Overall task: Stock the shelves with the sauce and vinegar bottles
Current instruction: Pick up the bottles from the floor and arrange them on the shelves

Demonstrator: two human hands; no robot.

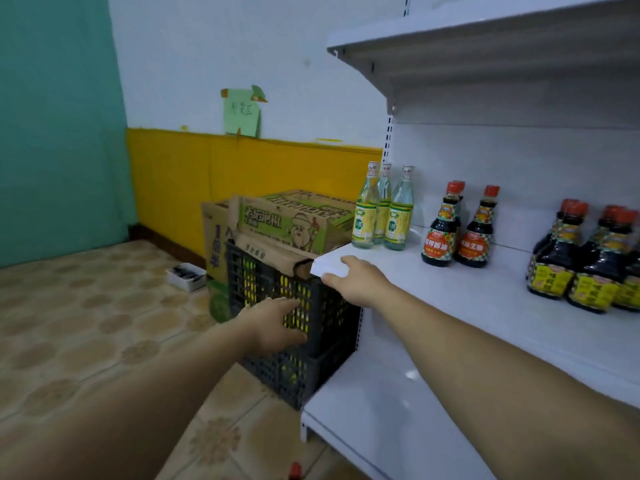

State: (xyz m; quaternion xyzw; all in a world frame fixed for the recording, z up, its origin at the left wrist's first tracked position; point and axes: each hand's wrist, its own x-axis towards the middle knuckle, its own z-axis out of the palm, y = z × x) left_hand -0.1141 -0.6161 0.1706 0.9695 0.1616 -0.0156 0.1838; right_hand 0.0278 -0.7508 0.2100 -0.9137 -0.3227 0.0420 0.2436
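Note:
Three clear vinegar bottles (381, 211) with yellow-green labels stand at the left end of the white middle shelf (485, 306). Two dark sauce bottles (457, 230) with red caps stand to their right, and several more dark bottles (588, 261) with yellow labels stand further right. A black plastic crate (332, 337) stands on the floor beside the shelf, with yellow-labelled bottles showing through its grid. My left hand (277, 323) reaches to the crate's side with straight fingers. My right hand (356, 280) rests over the shelf's left corner, above the crate's rim, and holds nothing.
Cardboard boxes (294, 220) lie on the crate and behind it against the yellow wall panel. A small white tray (185, 275) sits on the tiled floor at left. An upper shelf (485, 53) hangs overhead, a lower shelf (398, 427) below. A red cap (295, 471) shows at the bottom edge.

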